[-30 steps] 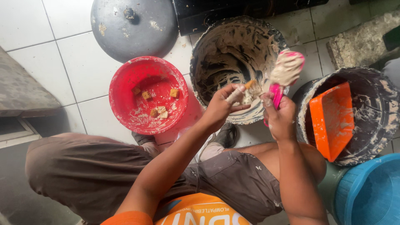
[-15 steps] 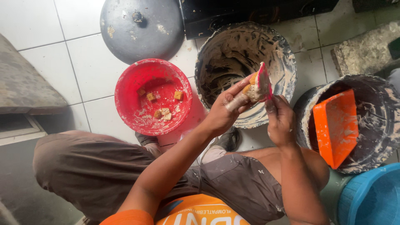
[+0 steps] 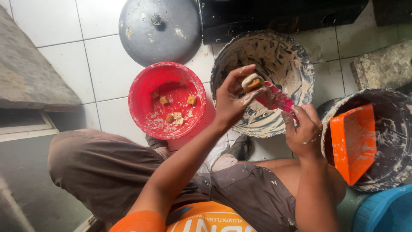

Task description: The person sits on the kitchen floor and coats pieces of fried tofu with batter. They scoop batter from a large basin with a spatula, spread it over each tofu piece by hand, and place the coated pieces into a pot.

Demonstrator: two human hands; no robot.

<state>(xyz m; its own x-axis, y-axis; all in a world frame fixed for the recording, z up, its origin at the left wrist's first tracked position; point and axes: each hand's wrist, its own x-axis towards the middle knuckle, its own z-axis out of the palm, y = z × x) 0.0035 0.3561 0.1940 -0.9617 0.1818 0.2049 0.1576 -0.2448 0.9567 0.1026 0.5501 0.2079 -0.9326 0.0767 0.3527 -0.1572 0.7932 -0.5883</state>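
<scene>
My left hand (image 3: 231, 101) pinches a small brown piece coated in white batter (image 3: 252, 81), held above a large batter-smeared bowl (image 3: 296, 68). My right hand (image 3: 304, 129) grips a pink spatula (image 3: 277, 99) whose blade touches the coated piece. A red bucket (image 3: 146, 90) to the left holds several brown cubes (image 3: 174, 109) in leftover batter. I squat over the white tiled floor with my knees below the hands.
A grey metal lid (image 3: 161, 30) lies on the tiles at the top. A dark batter-stained bucket (image 3: 395, 129) at right holds an orange scoop (image 3: 354, 141). A blue tub (image 3: 386, 212) sits bottom right, a black stove (image 3: 279, 15) at the top, a stone slab (image 3: 25, 73) left.
The spatula came down from upright and now lies against the coated piece. My left hand has shifted slightly toward the bowl with the piece in its fingers.
</scene>
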